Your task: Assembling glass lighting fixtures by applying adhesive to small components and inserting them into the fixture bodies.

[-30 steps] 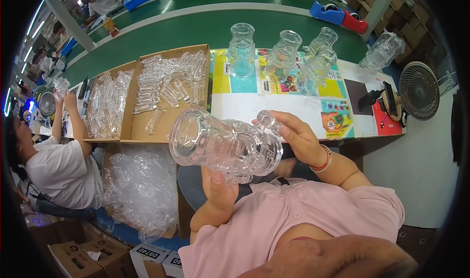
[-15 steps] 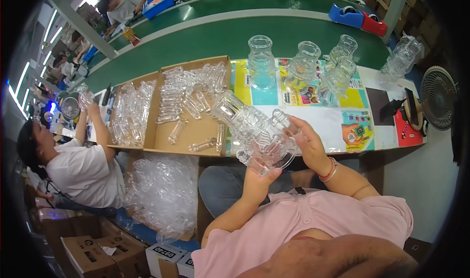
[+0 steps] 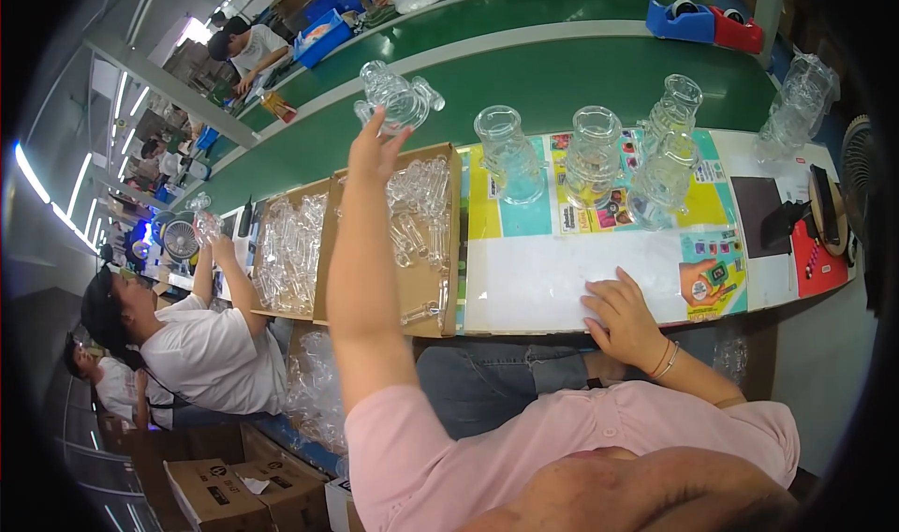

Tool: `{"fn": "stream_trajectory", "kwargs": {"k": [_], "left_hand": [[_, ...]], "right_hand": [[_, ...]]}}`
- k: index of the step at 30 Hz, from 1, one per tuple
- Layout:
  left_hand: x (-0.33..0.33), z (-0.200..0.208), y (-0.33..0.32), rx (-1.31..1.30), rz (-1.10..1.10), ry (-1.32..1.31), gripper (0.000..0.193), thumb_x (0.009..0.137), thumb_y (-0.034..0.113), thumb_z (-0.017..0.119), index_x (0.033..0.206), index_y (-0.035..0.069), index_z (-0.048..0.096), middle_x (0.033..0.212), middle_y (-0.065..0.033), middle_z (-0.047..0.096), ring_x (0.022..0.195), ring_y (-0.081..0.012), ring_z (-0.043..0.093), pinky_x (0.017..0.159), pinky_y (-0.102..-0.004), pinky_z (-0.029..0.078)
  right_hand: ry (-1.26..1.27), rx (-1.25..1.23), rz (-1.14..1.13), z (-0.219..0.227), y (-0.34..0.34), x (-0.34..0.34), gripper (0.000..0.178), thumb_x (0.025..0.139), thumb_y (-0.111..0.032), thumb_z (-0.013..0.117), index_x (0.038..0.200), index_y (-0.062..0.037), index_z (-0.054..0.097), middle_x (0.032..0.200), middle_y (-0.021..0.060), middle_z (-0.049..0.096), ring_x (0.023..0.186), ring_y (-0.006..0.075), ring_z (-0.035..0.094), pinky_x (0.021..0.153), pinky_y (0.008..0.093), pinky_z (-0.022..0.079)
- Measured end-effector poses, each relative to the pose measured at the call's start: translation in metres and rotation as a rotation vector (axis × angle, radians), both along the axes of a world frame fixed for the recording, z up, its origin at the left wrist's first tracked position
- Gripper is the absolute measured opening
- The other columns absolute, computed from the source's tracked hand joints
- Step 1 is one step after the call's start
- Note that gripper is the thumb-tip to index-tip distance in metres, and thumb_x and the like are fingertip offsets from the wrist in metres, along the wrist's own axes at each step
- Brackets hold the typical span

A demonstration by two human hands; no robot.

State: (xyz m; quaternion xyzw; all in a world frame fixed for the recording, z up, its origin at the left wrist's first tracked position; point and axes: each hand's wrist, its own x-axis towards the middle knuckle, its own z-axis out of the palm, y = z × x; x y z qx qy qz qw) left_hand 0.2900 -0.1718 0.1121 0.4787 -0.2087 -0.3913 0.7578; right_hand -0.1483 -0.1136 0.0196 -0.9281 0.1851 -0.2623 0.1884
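My left hand (image 3: 376,148) is stretched far out and grips a clear plastic bottle-shaped piece (image 3: 401,96) from below, over the near edge of the green conveyor belt (image 3: 562,73). My right hand (image 3: 623,315) lies flat, fingers apart, on the white sheet (image 3: 534,284) at the table's front edge and holds nothing. Several clear plastic jars (image 3: 595,153) stand upright on a coloured printed sheet (image 3: 487,204) beyond my right hand.
Two open cardboard boxes (image 3: 451,251) of clear plastic parts sit left of the sheet. A co-worker (image 3: 211,349) sits at my left, hands raised. Blue and red tape dispensers (image 3: 698,22) stand across the belt. A fan (image 3: 857,171) is at right, cartons (image 3: 215,490) below.
Both hands held the clear piece near my chest. Now my left hand has carried it out to the belt, and my right hand has let go and dropped to the table.
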Motion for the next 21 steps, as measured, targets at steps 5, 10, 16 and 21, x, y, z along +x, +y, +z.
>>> {"fn": "stream_trajectory", "kwargs": {"k": [5,10,16,21], "left_hand": [[0.032,-0.053,-0.047,0.121,0.082,-0.185,0.054,0.08,0.016,0.062,0.124,-0.002,0.036,0.117,-0.0183,0.047,0.105,-0.0289,0.048,0.087,-0.0431,0.046],[0.057,-0.053,-0.015,0.604,0.554,-1.428,0.057,0.073,0.023,0.065,0.119,-0.003,0.045,0.119,-0.0205,0.049,0.111,-0.0349,0.046,0.095,-0.0393,0.037],[0.051,-0.033,0.123,0.602,0.339,-1.345,0.038,0.076,0.024,0.062,0.107,0.003,0.057,0.105,-0.0198,0.057,0.101,-0.034,0.053,0.087,-0.0398,0.042],[0.015,-0.056,0.245,1.17,0.392,-1.73,0.037,0.076,0.025,0.062,0.108,0.007,0.058,0.116,-0.0217,0.052,0.105,-0.0358,0.05,0.091,-0.0427,0.038]], "right_hand": [[-0.003,-0.042,0.002,-0.001,0.001,-0.001,0.028,0.07,-0.013,0.062,0.097,-0.0051,0.056,0.106,0.011,0.054,0.102,0.0276,0.049,0.1,0.0495,0.027],[-0.004,-0.002,0.012,-0.002,-0.003,0.001,0.028,0.07,-0.01,0.061,0.096,-0.004,0.055,0.106,0.012,0.054,0.102,0.0281,0.049,0.099,0.0505,0.029],[0.025,-0.085,-0.016,0.004,0.002,0.007,0.028,0.068,-0.007,0.06,0.095,-0.0031,0.054,0.107,0.0141,0.053,0.101,0.0301,0.049,0.099,0.0514,0.029],[0.019,-0.079,-0.016,0.002,0.006,0.008,0.027,0.068,-0.004,0.058,0.095,-0.0025,0.053,0.107,0.0145,0.052,0.102,0.0314,0.048,0.1,0.0517,0.028]]}}
